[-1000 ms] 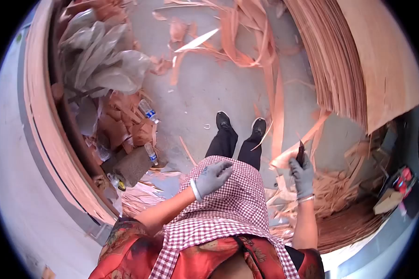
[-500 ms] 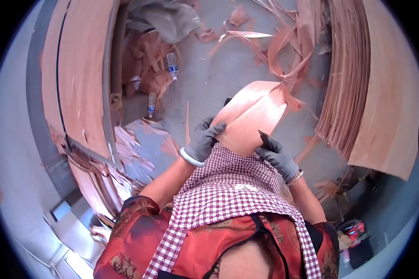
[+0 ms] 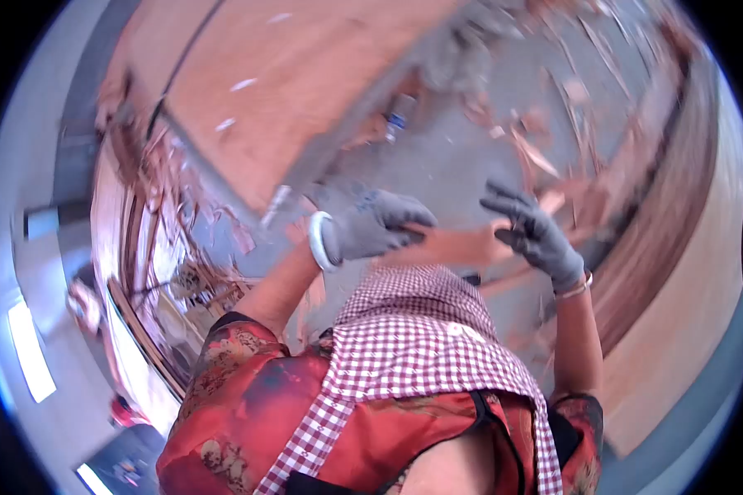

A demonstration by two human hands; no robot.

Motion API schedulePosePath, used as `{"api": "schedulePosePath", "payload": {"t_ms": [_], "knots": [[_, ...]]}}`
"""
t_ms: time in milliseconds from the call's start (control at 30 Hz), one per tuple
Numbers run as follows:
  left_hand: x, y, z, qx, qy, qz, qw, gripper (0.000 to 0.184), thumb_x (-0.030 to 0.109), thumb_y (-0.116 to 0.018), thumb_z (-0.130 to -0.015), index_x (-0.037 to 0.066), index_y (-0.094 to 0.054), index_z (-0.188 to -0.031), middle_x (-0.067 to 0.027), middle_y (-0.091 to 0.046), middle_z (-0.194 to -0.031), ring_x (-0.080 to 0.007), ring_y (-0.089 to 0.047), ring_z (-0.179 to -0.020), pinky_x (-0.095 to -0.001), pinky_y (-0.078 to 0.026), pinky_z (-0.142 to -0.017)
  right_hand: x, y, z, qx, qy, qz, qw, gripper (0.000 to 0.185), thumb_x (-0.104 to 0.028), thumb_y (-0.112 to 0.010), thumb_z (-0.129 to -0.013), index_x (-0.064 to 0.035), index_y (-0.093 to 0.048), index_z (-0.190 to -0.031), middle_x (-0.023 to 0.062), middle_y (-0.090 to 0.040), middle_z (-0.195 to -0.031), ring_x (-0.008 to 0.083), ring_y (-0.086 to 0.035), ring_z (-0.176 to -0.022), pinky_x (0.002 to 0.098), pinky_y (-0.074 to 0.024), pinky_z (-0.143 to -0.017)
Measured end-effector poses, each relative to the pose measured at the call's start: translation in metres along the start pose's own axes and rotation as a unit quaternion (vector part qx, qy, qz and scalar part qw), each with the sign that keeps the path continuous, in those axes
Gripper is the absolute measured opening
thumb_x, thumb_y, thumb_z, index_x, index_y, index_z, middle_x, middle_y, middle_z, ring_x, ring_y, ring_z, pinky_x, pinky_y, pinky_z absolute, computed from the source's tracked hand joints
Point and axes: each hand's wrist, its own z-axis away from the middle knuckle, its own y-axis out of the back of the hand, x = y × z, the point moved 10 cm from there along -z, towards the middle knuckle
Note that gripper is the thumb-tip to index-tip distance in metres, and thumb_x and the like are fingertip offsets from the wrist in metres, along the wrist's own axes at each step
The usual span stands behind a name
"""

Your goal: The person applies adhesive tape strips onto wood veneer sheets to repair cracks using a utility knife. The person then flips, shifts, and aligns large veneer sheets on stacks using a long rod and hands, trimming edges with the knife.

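Observation:
My left hand (image 3: 380,224), in a grey glove, closes its fingers on the left end of a thin wood veneer sheet (image 3: 458,246). The sheet is seen nearly edge-on and blurred, just in front of my checked apron (image 3: 429,346). At its other end is my right hand (image 3: 537,235), gloved too, with the fingers spread apart. Whether those fingers touch the sheet cannot be made out. No dark pointed tool shows clearly in the right hand; its palm is partly hidden.
A large stack of wood sheets (image 3: 281,82) stands at the upper left, and a long veneer stack (image 3: 677,198) runs along the right. Veneer scraps (image 3: 537,153) and a plastic bottle (image 3: 400,115) lie on the grey floor (image 3: 454,181). More torn strips (image 3: 182,198) are heaped at the left.
The view has swung toward the left stack. The veneer sheet has turned from face-on to nearly edge-on. My right hand has risen and spread its fingers; the dark pointed tool no longer shows clearly.

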Motion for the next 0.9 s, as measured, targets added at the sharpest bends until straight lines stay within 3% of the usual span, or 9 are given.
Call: {"api": "schedulePosePath", "payload": {"t_ms": [67, 100, 200, 300, 500, 667, 767, 867, 900], "knots": [[0.013, 0.03, 0.021, 0.037, -0.005, 0.029, 0.999, 0.025, 0.002, -0.064, -0.074, 0.0, -0.061, -0.098, -0.0097, -0.063, -0.082, -0.0169, -0.058, -0.077, -0.0291, -0.046, -0.071, 0.009, -0.035, -0.026, -0.126, -0.146, -0.178, 0.965, 0.045, -0.008, -0.067, -0.08, -0.0018, -0.053, -0.123, 0.0008, -0.06, -0.103, 0.0084, -0.05, -0.092, 0.024, -0.0417, -0.086], [0.019, 0.042, 0.03, 0.052, -0.011, 0.05, 0.997, 0.024, 0.002, -0.063, -0.074, 0.0, -0.061, -0.099, -0.0092, -0.063, -0.08, -0.0161, -0.058, -0.076, -0.0291, -0.046, -0.07, 0.021, -0.044, -0.026, -0.193, -0.181, -0.171, 0.949, 0.043, -0.008, -0.068, -0.081, 0.0002, -0.054, -0.12, -0.0014, -0.06, -0.101, 0.0062, -0.049, -0.092, 0.0234, -0.0423, -0.085], [-0.005, 0.079, 0.07, 0.138, 0.11, 0.15, 0.973, 0.022, 0.007, -0.066, -0.077, 0.002, -0.061, -0.098, -0.0033, -0.061, -0.078, -0.0084, -0.053, -0.075, -0.0251, -0.044, -0.069, 0.035, -0.033, -0.03, -0.214, -0.305, -0.154, 0.915, 0.035, -0.002, -0.071, -0.074, 0.0028, -0.06, -0.107, -0.0053, -0.058, -0.09, 0.0046, -0.049, -0.084, 0.0214, -0.0424, -0.077], [-0.04, 0.101, 0.103, 0.25, 0.131, 0.213, 0.935, 0.02, 0.007, -0.069, -0.077, 0.003, -0.06, -0.094, 0.0016, -0.059, -0.08, -0.0048, -0.051, -0.077, -0.0217, -0.043, -0.069, 0.059, -0.002, -0.032, -0.233, -0.353, -0.07, 0.903, 0.035, -0.001, -0.071, -0.072, 0.0032, -0.06, -0.105, -0.0059, -0.057, -0.09, 0.0044, -0.049, -0.083, 0.0216, -0.0425, -0.076], [-0.082, 0.131, 0.119, 0.4, 0.125, 0.36, 0.833, 0.018, 0.006, -0.07, -0.077, 0.003, -0.059, -0.091, 0.0034, -0.057, -0.081, -0.0038, -0.051, -0.073, -0.0204, -0.044, -0.065, 0.016, 0.097, -0.131, -0.239, -0.343, 0.082, 0.904, 0.043, -0.009, -0.07, -0.075, 0.0049, -0.056, -0.113, -0.0017, -0.058, -0.096, 0.0086, -0.049, -0.087, 0.0267, -0.0431, -0.079], [-0.05, 0.177, 0.144, 0.533, 0.029, 0.315, 0.785, 0.025, 0.008, -0.069, -0.079, 0.0, -0.057, -0.1, -0.0005, -0.059, -0.082, -0.0067, -0.055, -0.076, -0.021, -0.046, -0.068, -0.123, 0.197, -0.275, -0.097, -0.199, 0.374, 0.901, 0.049, -0.013, -0.068, -0.078, 0.002, -0.052, -0.121, 0.0099, -0.059, -0.111, 0.0162, -0.055, -0.1, 0.028, -0.0432, -0.089], [-0.006, 0.198, 0.175, 0.608, -0.037, 0.282, 0.742, 0.022, 0.003, -0.062, -0.082, 0.002, -0.056, -0.103, -0.0019, -0.059, -0.087, -0.0086, -0.055, -0.077, -0.0228, -0.047, -0.069, -0.221, 0.263, -0.346, -0.004, 0.143, 0.501, 0.854, 0.05, -0.02, -0.066, -0.081, -0.0007, -0.05, -0.125, 0.0107, -0.057, -0.118, 0.017, -0.054, -0.105, 0.0275, -0.0407, -0.094], [0.011, 0.205, 0.218, 0.697, -0.079, 0.235, 0.673, 0.025, -0.002, -0.056, -0.083, -0.001, -0.053, -0.108, -0.004, -0.059, -0.092, -0.0121, -0.057, -0.079, -0.0243, -0.047, -0.072, -0.344, 0.153, -0.314, 0.078, 0.404, 0.426, 0.806, 0.017, -0.002, -0.069, -0.077, 0.0058, -0.062, -0.091, 0.0124, -0.066, -0.087, 0.0197, -0.063, -0.075, 0.0297, -0.0539, -0.066], [0.016, 0.201, 0.233, 0.722, -0.095, 0.23, 0.645, 0.025, -0.002, -0.055, -0.083, -0.001, -0.053, -0.108, -0.0039, -0.059, -0.093, -0.0122, -0.057, -0.08, -0.0241, -0.047, -0.073, -0.326, 0.152, -0.334, 0.033, 0.356, 0.413, 0.838, 0.019, -0.004, -0.066, -0.079, 0.0046, -0.062, -0.095, 0.0117, -0.066, -0.09, 0.0191, -0.062, -0.079, 0.0293, -0.0514, -0.071]]}}
